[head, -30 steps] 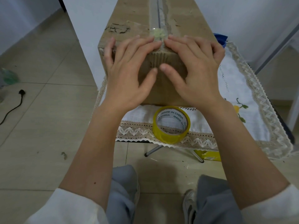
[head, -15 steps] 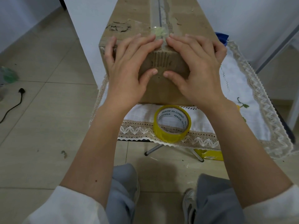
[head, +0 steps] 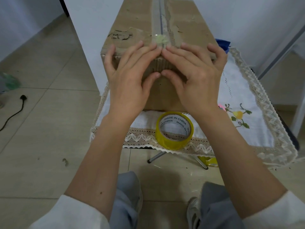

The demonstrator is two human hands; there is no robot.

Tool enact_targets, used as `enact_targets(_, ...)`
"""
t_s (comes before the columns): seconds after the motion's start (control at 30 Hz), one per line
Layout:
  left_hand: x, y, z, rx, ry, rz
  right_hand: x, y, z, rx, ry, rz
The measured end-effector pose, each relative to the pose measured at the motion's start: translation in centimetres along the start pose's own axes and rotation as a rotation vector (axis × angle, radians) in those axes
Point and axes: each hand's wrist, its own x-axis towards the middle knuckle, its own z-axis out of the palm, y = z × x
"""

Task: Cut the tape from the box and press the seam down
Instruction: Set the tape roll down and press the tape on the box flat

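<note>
A brown cardboard box (head: pixel 137 19) stands on a small cloth-covered table. Clear tape (head: pixel 159 22) runs along its top seam and folds over the near edge. My left hand (head: pixel 130 76) and my right hand (head: pixel 193 75) lie flat on the box's near face, fingers spread. Their fingertips meet at the top edge where the tape comes over. Both thumbs touch lower on the face. Neither hand holds anything. A yellow tape roll (head: pixel 174 130) lies on the cloth just in front of the box.
A white lace-edged cloth (head: pixel 244 96) with embroidered flowers covers the table. Something blue (head: pixel 222 43) sits behind the box at right. A yellow wrapper (head: pixel 208 161) lies on the tiled floor under the table; a black plug and cord (head: pixel 18 104) lie at left.
Both thumbs have drawn in toward each other on the box's near face and now touch. The fingertips stay at the top edge.
</note>
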Motion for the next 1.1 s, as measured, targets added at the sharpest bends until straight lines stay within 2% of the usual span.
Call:
enact_targets(0.17, 0.1, 0.3, 0.2, -0.056, 0.047, -0.032, -0.5, -0.1, 0.4, 0.01, 0.157, -0.027)
enact_targets(0.33, 0.1, 0.8, 0.1, -0.108, 0.074, -0.043, -0.6, 0.2, -0.1, 0.029, 0.223, -0.08)
enact_targets(0.43, 0.3, 1.2, 0.0, -0.116, 0.088, -0.044, -0.8, 0.5, -1.4, 0.047, 0.214, -0.072)
enact_targets(0.53, -0.3, 2.7, -0.1, -0.098, 0.169, -0.026, -1.6, 0.2, -3.1, 0.029, 0.192, -0.026)
enact_targets(0.6, -0.9, 4.0, -0.1, -0.115, 0.24, 0.008, -2.3, 0.3, -4.1, 0.074, 0.137, 0.035)
enact_targets(0.67, -1.8, 5.2, 0.2, -0.179, 0.239, 0.056, -3.3, 0.6, -4.9, 0.17, 0.037, 0.146)
enact_targets(0.73, -3.0, 6.0, 0.9, -0.281, 0.154, 0.045, -4.4, 0.8, -5.4, 0.26, -0.073, 0.301)
enact_targets(0.9, -5.8, 6.4, 2.9, -0.386, -0.105, -0.147, -7.1, 1.2, -5.7, 0.412, -0.314, 0.65)
enact_targets(1.0, -6.2, 6.0, 3.3, -0.407, -0.296, -0.207, -7.9, 1.5, -5.7, 0.418, -0.436, 0.728)
enact_targets(1.1, -6.4, 6.3, 3.2, -0.384, -0.453, -0.248, -8.0, 1.7, -5.9, 0.371, -0.482, 0.751)
